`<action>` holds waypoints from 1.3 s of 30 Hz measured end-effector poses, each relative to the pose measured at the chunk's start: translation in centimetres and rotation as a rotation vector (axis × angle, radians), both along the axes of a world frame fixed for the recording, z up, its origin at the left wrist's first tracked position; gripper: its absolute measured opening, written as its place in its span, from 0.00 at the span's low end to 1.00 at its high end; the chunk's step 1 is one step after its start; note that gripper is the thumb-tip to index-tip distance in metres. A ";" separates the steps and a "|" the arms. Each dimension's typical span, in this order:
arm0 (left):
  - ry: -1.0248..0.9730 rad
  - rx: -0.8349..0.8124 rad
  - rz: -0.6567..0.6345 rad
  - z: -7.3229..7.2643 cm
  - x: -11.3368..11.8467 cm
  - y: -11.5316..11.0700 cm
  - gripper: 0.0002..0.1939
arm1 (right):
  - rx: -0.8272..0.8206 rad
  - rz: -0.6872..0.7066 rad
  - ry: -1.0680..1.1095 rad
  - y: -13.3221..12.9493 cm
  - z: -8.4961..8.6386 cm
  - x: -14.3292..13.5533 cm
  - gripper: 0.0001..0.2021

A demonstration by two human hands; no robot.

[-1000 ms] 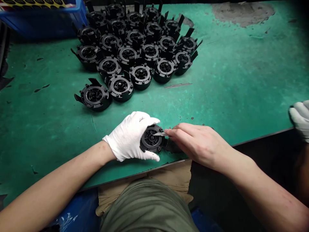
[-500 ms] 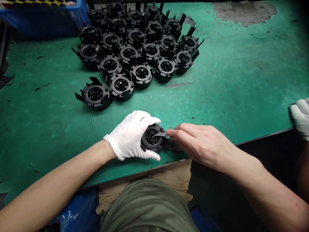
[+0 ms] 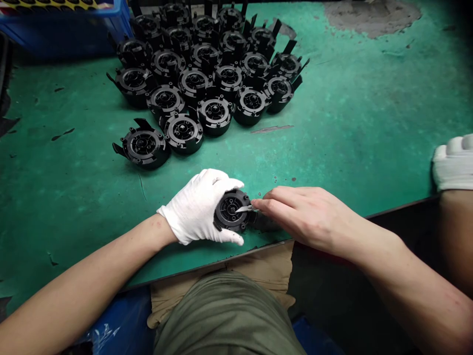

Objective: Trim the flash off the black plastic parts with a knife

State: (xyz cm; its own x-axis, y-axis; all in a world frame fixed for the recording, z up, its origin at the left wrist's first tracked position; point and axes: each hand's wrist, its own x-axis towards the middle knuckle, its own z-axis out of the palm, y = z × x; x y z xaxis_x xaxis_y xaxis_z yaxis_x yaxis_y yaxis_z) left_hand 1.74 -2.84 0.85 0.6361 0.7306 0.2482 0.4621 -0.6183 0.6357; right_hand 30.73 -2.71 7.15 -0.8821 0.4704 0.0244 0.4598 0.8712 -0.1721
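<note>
My left hand (image 3: pixel 201 207), in a white glove, is closed around a round black plastic housing (image 3: pixel 225 209) near the table's front edge. The housing's ringed face with small holes and ribs is turned up. My bare right hand (image 3: pixel 295 212) grips a small craft knife (image 3: pixel 244 208), its handle mostly hidden by the fingers. The pointed metal blade lies over the housing's face, its tip close to the centre. Whether the tip touches the plastic I cannot tell.
Several similar black housings (image 3: pixel 184 130) stand grouped at the back left of the green table (image 3: pixel 351 123). A blue bin (image 3: pixel 74 32) sits at the far left corner. At the right edge is another person's gloved hand (image 3: pixel 454 165).
The knife blade has tilted slightly over the housing, while my left hand keeps its hold. At the right edge, the other person's gloved hand has come further into view.
</note>
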 end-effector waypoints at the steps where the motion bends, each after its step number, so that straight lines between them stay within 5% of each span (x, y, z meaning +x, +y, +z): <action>1: -0.013 0.005 -0.005 0.0 0.0 0.0 0.54 | -0.003 0.010 0.010 0.2 -0.1 0.1 0.12; 8: -0.200 0.012 0.076 -0.8 0.0 0.0 0.50 | -0.043 -0.220 0.247 -1.9 -1.2 0.4 0.12; 20: -0.099 -0.067 0.104 0.4 0.9 0.1 0.40 | 0.131 -0.473 0.134 -6.9 -2.1 -3.3 0.12; 39: -0.059 -0.122 0.108 0.7 0.9 0.1 0.38 | 0.110 -0.457 0.155 -6.4 -2.0 -3.1 0.11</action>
